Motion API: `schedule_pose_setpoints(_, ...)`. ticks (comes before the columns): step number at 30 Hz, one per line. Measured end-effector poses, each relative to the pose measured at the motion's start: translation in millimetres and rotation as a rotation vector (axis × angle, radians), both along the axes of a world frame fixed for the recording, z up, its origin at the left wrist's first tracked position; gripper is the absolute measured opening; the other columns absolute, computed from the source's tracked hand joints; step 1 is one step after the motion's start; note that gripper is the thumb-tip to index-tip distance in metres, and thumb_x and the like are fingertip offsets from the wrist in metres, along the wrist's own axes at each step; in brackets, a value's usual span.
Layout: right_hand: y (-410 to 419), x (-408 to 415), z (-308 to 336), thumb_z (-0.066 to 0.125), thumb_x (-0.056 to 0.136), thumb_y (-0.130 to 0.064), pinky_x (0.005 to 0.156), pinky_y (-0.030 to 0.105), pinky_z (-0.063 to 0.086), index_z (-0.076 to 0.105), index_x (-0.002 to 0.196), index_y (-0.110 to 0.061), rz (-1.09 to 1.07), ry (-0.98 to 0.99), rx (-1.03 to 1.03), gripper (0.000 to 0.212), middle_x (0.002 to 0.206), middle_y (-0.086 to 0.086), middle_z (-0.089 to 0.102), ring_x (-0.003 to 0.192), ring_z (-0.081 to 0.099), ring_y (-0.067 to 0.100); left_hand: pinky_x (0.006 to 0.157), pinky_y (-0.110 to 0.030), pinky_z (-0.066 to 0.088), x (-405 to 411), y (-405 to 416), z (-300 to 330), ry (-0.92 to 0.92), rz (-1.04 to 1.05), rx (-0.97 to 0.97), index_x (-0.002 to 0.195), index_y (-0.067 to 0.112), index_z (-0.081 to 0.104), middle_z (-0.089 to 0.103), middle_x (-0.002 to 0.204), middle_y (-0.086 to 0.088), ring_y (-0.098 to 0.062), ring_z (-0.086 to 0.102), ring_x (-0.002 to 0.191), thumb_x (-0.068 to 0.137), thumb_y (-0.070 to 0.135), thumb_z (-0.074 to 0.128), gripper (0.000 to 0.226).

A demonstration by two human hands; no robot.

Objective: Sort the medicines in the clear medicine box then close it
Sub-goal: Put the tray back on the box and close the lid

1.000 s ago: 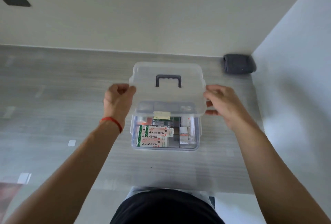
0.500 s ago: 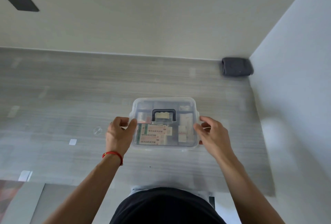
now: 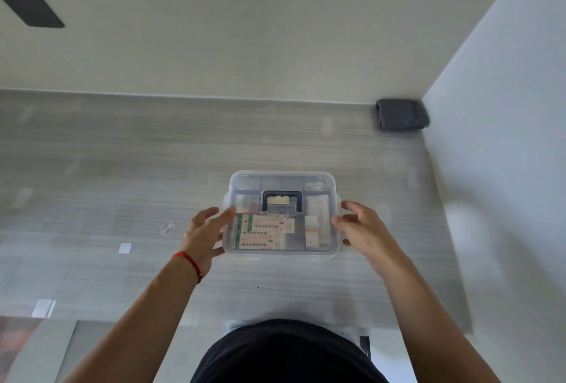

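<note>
Head view: clear medicine box (image 3: 281, 214) sitting on the grey tabletop (image 3: 122, 168), lid (image 3: 281, 179) laid flat over it, dark handle (image 3: 282, 200) folded down. Medicine packets (image 3: 263, 231) lying sorted in their compartments beneath. Left hand (image 3: 203, 232) at the left wall, grip loose, fingers spread, holding nothing. Right hand (image 3: 360, 226) just beside the right side latch (image 3: 337, 202), grip likewise open. Sorting apparently done; probably only latching left, though impossible to tell whether clasps are snapped.

Clear medicine box (image 3: 281, 249) sits upright on the grey table, lid on; dark handle (image 3: 282, 200) flat; medicine cartons (image 3: 263, 232) inside.
</note>
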State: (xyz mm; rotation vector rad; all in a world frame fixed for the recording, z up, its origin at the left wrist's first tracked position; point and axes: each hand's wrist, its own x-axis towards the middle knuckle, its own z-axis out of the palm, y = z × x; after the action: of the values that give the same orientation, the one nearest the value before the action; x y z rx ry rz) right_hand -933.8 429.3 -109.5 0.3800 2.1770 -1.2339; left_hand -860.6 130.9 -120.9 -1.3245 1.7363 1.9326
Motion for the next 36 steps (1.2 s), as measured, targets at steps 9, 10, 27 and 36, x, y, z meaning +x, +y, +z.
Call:
schedule_pose_setpoints(9,4.9,-4.3,2.2,0.071,0.095,-0.020,0.091,0.051,0.061,0.065,0.126,-0.009,-0.093,-0.106,-0.185,0.034,0.113,0.012,0.074,0.103,0.072,0.031,0.075,-0.039,0.061,0.8,3.2,4.3,0.126,-0.193,-0.248,0.089,0.006,0.075,0.078,0.081,-0.006,-0.022,0.073,0.077,0.093,0.036,0.065,0.032)
schedule_pose_setpoints(10,-0.5,-1.2,5.1,0.066,0.097,-0.021,0.089,0.052,0.061,0.069,0.117,-0.010,-0.054,-0.047,-0.119,0.023,0.108,0.012,0.075,0.099,0.073,0.032,0.069,-0.035,0.058,2.7,9.3,4.4,0.130,-0.226,-0.351,0.083,0.008,0.072,0.075,0.076,-0.006,-0.022,0.070,0.073,0.095,0.040,0.060,0.036)
schedule_pose_setpoints(27,-26.3,22.5,22.2,0.043,0.104,-0.022,0.068,0.038,0.052,0.055,0.115,-0.007,0.166,0.217,0.338,0.022,0.104,0.011,0.067,0.084,0.065,0.026,0.060,-0.034,0.049,-12.5,37.3,21.6,0.146,-0.351,-0.546,0.098,0.029,0.061,0.064,0.076,-0.003,-0.030,0.065,0.076,0.088,0.027,0.045,0.019)
schedule_pose_setpoints(36,52.4,44.7,17.7,0.063,0.100,-0.019,0.061,0.027,0.063,0.065,0.122,-0.003,-0.464,-0.022,-0.139,0.027,0.104,0.015,0.074,0.083,0.077,0.023,0.075,-0.062,0.058,-86.1,91.0,45.6,0.097,-0.533,-0.093,0.092,0.026,0.066,0.071,0.079,-0.006,-0.029,0.072,0.080,0.075,0.032,0.058,0.020)
